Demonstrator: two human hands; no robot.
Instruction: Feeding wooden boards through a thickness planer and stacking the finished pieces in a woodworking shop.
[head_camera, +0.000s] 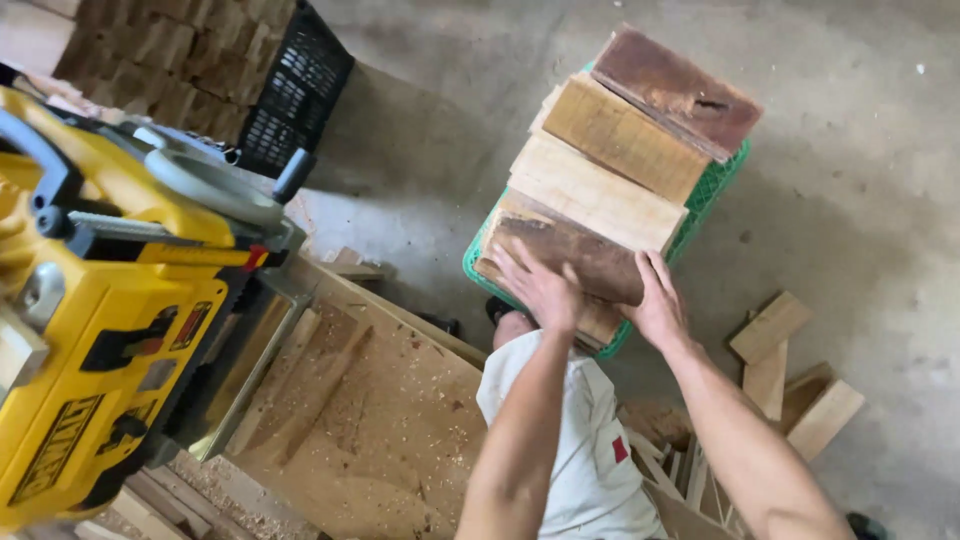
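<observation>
A green plastic crate (712, 196) stands on the concrete floor, stacked with several thick wooden blocks. The nearest block is dark brown (570, 256); beyond it lie a pale block (592, 192), a tan one (625, 138) and a reddish-brown one (676, 88). My left hand (543, 290) lies flat on the near end of the dark brown block, fingers spread. My right hand (658, 303) grips the same block at its right near corner. Both arms reach forward from the bottom of the view.
A yellow thickness planer (100, 300) fills the left, with a sawdust-covered plywood board (370, 420) beside it. A black crate (295, 80) of wood blocks stands at the top left. Loose offcuts (790, 380) lie on the floor at right.
</observation>
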